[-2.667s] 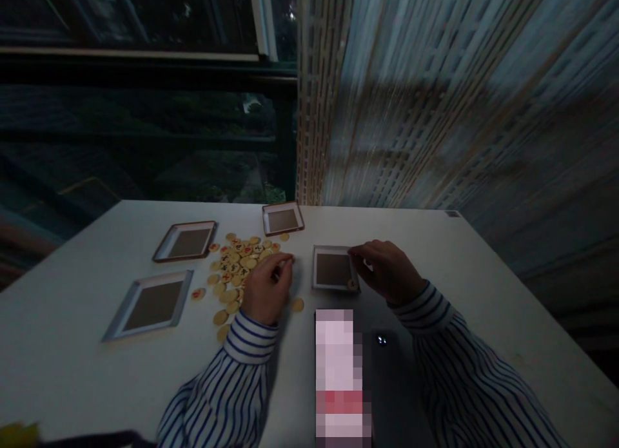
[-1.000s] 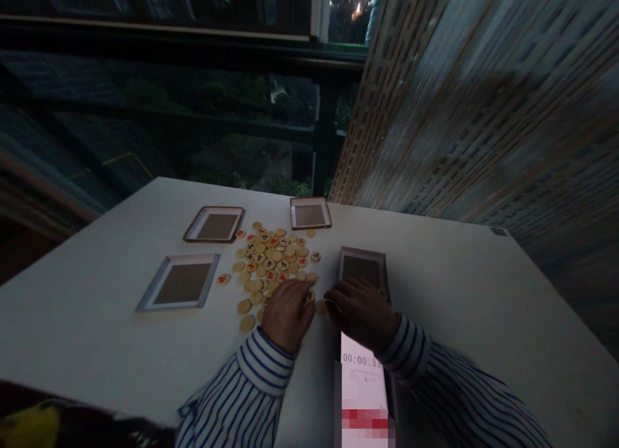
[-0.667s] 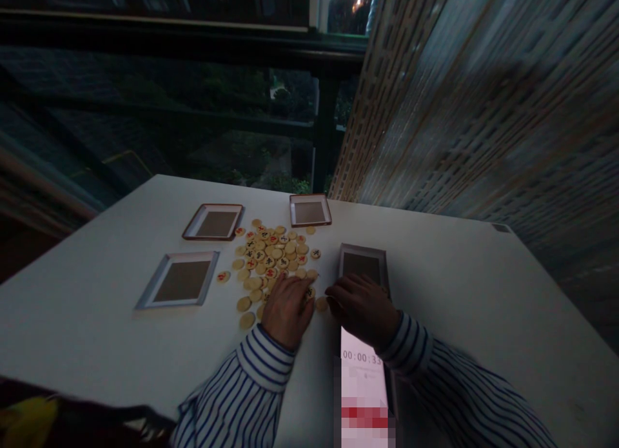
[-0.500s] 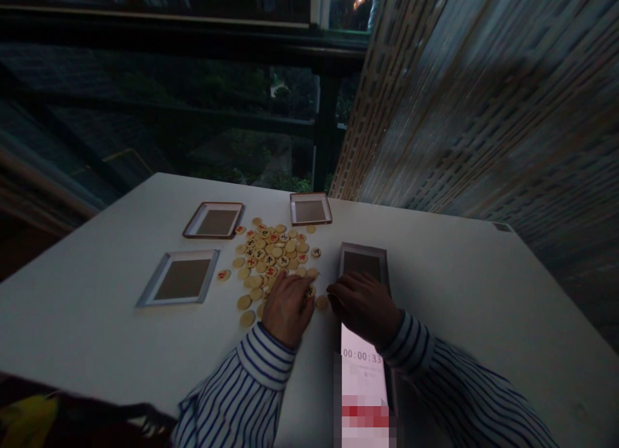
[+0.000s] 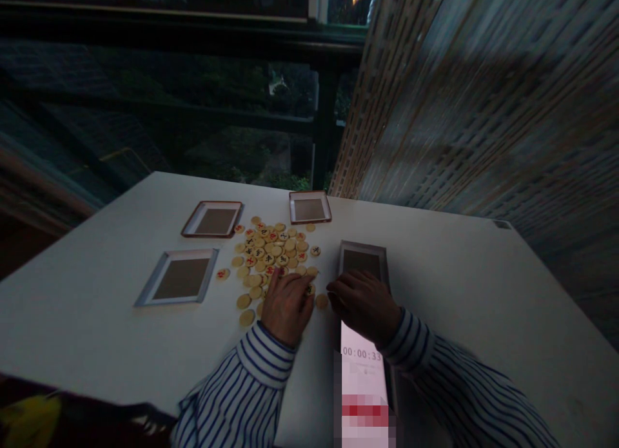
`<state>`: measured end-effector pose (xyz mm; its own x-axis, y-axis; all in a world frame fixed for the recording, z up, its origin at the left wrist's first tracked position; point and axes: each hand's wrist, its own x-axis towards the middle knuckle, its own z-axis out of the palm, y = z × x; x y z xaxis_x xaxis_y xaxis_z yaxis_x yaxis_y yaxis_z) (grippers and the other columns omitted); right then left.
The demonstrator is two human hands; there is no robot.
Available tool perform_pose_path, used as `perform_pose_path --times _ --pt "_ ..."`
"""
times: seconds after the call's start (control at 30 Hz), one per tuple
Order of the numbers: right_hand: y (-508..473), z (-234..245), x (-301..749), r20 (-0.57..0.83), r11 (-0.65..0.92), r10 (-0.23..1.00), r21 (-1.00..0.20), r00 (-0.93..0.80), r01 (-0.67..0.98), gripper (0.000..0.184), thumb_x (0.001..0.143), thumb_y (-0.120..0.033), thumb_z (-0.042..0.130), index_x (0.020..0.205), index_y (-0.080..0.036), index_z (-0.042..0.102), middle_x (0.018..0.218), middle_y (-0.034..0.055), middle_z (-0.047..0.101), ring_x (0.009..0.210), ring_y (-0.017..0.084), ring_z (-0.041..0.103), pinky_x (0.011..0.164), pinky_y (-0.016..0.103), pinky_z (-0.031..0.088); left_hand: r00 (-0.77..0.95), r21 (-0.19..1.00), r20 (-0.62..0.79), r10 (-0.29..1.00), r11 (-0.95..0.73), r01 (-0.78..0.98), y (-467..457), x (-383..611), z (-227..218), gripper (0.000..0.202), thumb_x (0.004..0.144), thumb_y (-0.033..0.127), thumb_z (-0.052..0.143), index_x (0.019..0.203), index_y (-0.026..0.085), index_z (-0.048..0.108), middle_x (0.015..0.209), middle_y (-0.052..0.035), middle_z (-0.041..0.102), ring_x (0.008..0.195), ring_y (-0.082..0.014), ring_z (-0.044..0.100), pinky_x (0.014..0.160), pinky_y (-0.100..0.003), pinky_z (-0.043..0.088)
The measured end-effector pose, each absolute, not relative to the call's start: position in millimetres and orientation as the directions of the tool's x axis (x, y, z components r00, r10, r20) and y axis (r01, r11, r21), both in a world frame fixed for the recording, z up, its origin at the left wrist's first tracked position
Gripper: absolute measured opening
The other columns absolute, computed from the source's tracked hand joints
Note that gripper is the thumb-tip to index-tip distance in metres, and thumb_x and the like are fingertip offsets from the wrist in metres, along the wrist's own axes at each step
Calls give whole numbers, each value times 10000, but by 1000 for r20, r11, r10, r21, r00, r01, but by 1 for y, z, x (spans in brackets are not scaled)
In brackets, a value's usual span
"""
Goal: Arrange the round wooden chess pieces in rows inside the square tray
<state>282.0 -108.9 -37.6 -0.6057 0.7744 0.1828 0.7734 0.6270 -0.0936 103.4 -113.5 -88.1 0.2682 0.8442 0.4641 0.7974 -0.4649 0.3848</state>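
Note:
Many round wooden xiangqi pieces (image 5: 275, 250) lie in a loose pile at the table's middle, some showing red or black characters, others face down. My left hand (image 5: 286, 306) rests over the near right side of the pile, fingers forward and apart, touching pieces there. A single piece (image 5: 322, 301) lies face down between my two hands. My right hand (image 5: 365, 303) is curled above the near part of a shallow dark-bottomed box (image 5: 387, 258) and the top of a phone (image 5: 362, 370). Its fingers are pressed together, and whatever they may hold is hidden.
Three more shallow open trays stand around the pile: a grey one (image 5: 209, 277) at left, a brown-rimmed one (image 5: 186, 226) behind it, another (image 5: 329, 211) at the back. The phone shows a timer. A window and a curtain (image 5: 425, 113) border the white table (image 5: 87, 293).
One finger of my left hand has lifted slightly over the pieces. My right hand keeps its place. The view has shifted very little.

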Motion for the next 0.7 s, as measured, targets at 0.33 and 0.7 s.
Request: perform_pose_path --times 0.33,0.7 --pt "-109 -37 283 197 618 780 -101 -594 779 188 874 -249 409 841 -186 583 766 35 590 729 150 473 670 295 290 193 389 601 775 -496 776 -116 106 -77 322 767 218 541 1086 192 514 961 -48 665 948 -192 578 1028 -465 258" --pt "-109 -35 285 247 622 770 -82 -588 779 204 875 -239 407 756 -177 561 720 31 573 699 132 462 659 284 280 141 377 713 687 -544 749 -117 107 -73 351 731 198 606 1065 183 498 923 -43 659 917 -180 587 1019 -466 294"
